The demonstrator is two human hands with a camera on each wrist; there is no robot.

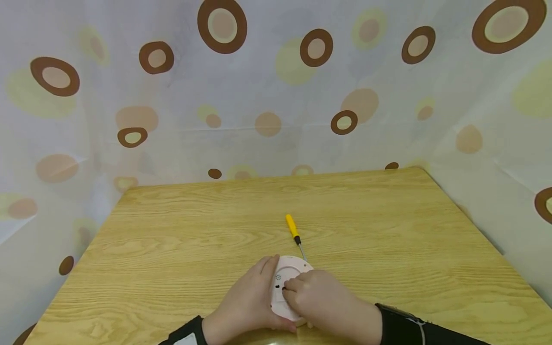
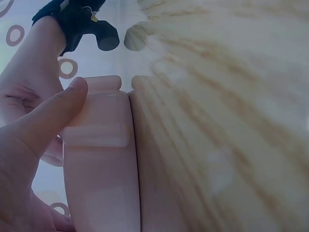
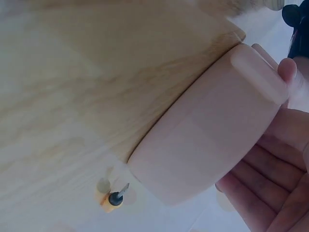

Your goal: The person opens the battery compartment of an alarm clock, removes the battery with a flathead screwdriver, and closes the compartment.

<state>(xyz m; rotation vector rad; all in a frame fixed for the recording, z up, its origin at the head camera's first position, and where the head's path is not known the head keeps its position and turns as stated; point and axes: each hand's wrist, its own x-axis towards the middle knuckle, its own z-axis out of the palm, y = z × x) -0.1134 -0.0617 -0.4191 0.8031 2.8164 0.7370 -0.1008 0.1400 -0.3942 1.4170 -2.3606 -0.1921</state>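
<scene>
Holding steady on the left: my left hand (image 1: 249, 301) is cupped around the left rim of the round pink device (image 1: 288, 273), fingers curled up along its edge, thumb tucked at the near side. In the left wrist view, my thumb (image 2: 48, 118) lies flat against the pink side wall (image 2: 101, 164), right by a raised tab on the casing. The device lies flat on the wooden table (image 1: 172, 230), near the front edge, straight below my head camera. Moving to the middle, its back faces up, showing a small speaker grille and a couple of dark slots. My right hand (image 1: 321, 299) comes over the right half, fingertips bunched and pressed onto the back close to one dark slot; whether they pinch anything there, I cannot tell. From the right wrist view, my fingers (image 3: 270, 174) sit under the casing's edge. Just beyond the device lies a yellow-handled screwdriver (image 1: 295, 231), its metal tip pointing at the rim, almost touching it.
</scene>
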